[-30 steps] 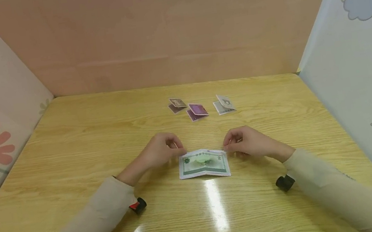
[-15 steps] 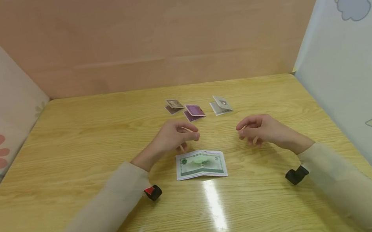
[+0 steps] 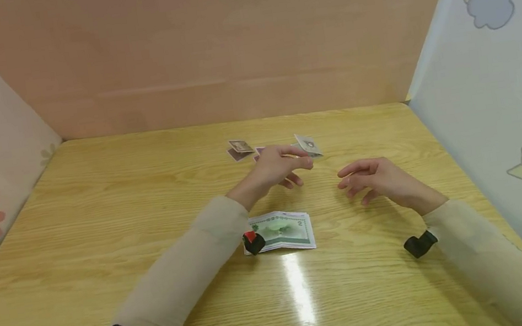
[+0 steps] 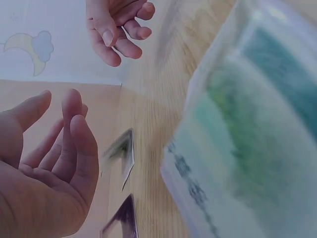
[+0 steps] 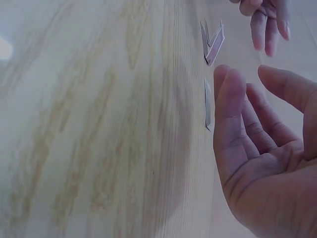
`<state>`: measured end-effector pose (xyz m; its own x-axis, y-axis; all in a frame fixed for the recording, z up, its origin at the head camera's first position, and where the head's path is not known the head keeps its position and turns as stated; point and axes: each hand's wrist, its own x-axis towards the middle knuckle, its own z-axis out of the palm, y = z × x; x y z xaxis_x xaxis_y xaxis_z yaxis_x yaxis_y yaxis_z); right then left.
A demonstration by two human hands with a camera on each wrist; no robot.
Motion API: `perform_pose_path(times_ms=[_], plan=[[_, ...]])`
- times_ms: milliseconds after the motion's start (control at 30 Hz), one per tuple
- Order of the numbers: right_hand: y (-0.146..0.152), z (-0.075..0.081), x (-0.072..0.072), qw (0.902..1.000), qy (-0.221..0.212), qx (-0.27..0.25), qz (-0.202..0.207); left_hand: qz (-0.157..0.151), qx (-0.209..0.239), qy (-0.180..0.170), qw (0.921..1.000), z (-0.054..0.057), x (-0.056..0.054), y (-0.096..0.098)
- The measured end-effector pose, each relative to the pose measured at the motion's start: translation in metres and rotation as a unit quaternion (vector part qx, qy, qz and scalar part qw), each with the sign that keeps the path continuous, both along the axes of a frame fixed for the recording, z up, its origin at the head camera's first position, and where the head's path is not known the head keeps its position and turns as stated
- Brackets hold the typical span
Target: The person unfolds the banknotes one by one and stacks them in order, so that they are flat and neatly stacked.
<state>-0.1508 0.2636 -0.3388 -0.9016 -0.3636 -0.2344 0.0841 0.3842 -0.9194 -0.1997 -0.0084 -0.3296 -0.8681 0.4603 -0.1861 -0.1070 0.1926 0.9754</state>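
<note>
My left hand (image 3: 276, 168) is held above the table with nothing in its loosely bent fingers, in front of the small folded notes. It partly covers a purple folded note (image 3: 259, 151), which shows more in the left wrist view as a purple wedge (image 4: 121, 220). Just beyond its fingertips is a grey-white folded note (image 3: 309, 145). My right hand (image 3: 384, 182) hovers to the right, fingers relaxed, holding nothing. Nearer to me lies a larger green banknote (image 3: 287, 232) marked 2, creased down the middle, on top of other papers. My left wrist camera hides its left part.
A brown folded note (image 3: 240, 148) stands half open at the back, left of the purple one. The wooden table (image 3: 121, 205) ends at an orange-brown back wall (image 3: 245, 48). A white wall (image 3: 497, 96) with drawings rises at the right, another at the left.
Both hands have left the green banknote's upper corners. My left hand has moved forward and right towards the folded notes, and my right hand has drawn away to the right.
</note>
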Motion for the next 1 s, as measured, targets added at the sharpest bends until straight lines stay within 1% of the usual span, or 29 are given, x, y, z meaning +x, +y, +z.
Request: perform_pose_path(times_ms=[67,200,300,400,567,733,867,1000], plan=[[0.001,0.001,0.001,1.0000,0.002,-0.002,0.000,0.007,0.003,-0.001,1.0000,0.001,-0.006,0.008],[0.000,0.002,0.000,1.0000,0.005,0.003,-0.001,0.037,0.025,-0.009,0.9989,0.000,-0.018,0.017],[-0.002,0.002,-0.003,0.9999,0.003,0.015,-0.002,0.064,0.041,-0.021,0.9968,-0.003,-0.026,0.020],[-0.004,0.001,-0.006,0.9998,0.001,0.022,0.000,0.086,0.047,-0.031,0.9947,-0.005,-0.030,0.021],[-0.005,0.000,-0.009,0.9999,-0.001,0.015,-0.001,0.106,0.040,-0.037,0.9929,-0.008,-0.033,0.020],[-0.006,0.003,-0.013,0.9998,0.003,0.017,-0.003,0.130,0.023,-0.037,0.9906,-0.012,-0.033,0.019],[-0.007,0.006,-0.019,0.9996,0.011,0.025,-0.010,0.139,0.004,-0.041,0.9895,-0.017,-0.033,0.020],[-0.010,0.006,-0.028,0.9992,0.013,0.030,-0.024,0.138,-0.014,-0.048,0.9892,-0.023,-0.033,0.024]])
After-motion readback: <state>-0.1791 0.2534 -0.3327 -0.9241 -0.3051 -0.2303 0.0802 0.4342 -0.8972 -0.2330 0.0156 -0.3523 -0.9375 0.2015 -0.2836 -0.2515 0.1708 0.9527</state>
